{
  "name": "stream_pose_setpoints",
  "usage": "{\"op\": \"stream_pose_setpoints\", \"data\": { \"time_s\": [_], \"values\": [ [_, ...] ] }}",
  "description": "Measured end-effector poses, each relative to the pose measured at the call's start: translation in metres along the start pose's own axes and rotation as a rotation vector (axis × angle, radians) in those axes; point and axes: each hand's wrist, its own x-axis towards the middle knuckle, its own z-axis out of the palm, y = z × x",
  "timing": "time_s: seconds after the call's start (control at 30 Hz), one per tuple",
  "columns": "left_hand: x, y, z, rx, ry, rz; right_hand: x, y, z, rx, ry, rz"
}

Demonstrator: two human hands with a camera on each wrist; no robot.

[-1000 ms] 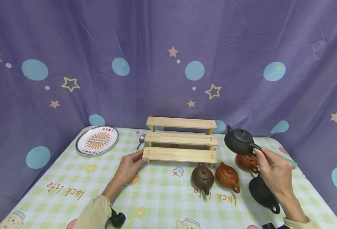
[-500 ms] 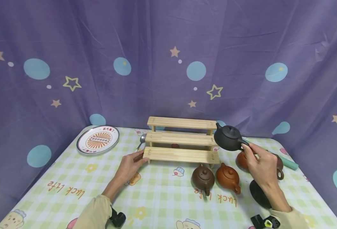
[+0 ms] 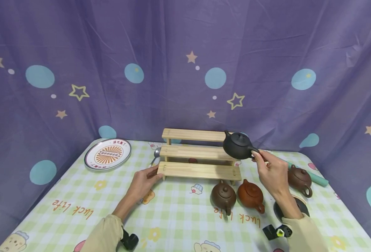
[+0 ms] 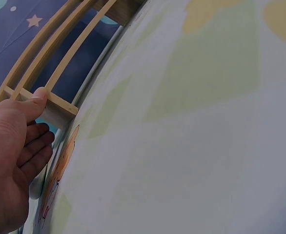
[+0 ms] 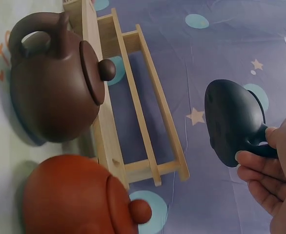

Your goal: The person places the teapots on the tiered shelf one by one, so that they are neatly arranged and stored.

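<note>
My right hand (image 3: 273, 173) pinches the handle of a black teapot (image 3: 237, 145) and holds it in the air by the right end of a three-tier wooden stand (image 3: 199, 170). In the right wrist view, thumb and fingers close on the handle of this black teapot (image 5: 233, 122). My left hand (image 3: 144, 182) grips the stand's left end; in the left wrist view the thumb lies on the wooden stand (image 4: 57, 114). A brown teapot (image 3: 223, 196) and an orange-brown teapot (image 3: 250, 196) stand in front of the stand's right end.
Another brown teapot (image 3: 299, 178) stands at the right beside a green cylinder (image 3: 317, 179). A second black teapot (image 3: 301, 206) is partly hidden by my right forearm. A patterned plate (image 3: 107, 154) lies at back left, and a spoon (image 3: 156, 152) shows beside the stand.
My right hand has carried the black teapot leftward, from right of the stand to its upper right end. The brown teapot at far right has come into view. My left hand stays put.
</note>
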Motion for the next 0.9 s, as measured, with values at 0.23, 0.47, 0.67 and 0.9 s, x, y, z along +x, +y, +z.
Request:
{"op": "stream_pose_setpoints", "data": {
  "time_s": [0.23,0.47,0.67,0.9],
  "values": [
    [0.000,-0.001,0.000,0.005,-0.011,-0.008,0.008,-0.004,0.014,0.030,-0.014,-0.022],
    [0.000,-0.001,0.001,-0.007,-0.004,-0.004,0.013,-0.006,0.031,0.058,-0.007,-0.023],
    [0.000,-0.001,0.000,-0.007,-0.010,-0.009,0.015,-0.008,0.043,0.094,0.003,-0.022],
    [-0.001,0.001,-0.001,-0.017,-0.017,-0.020,0.018,-0.009,0.053,0.122,-0.011,-0.012]
  ]
}}
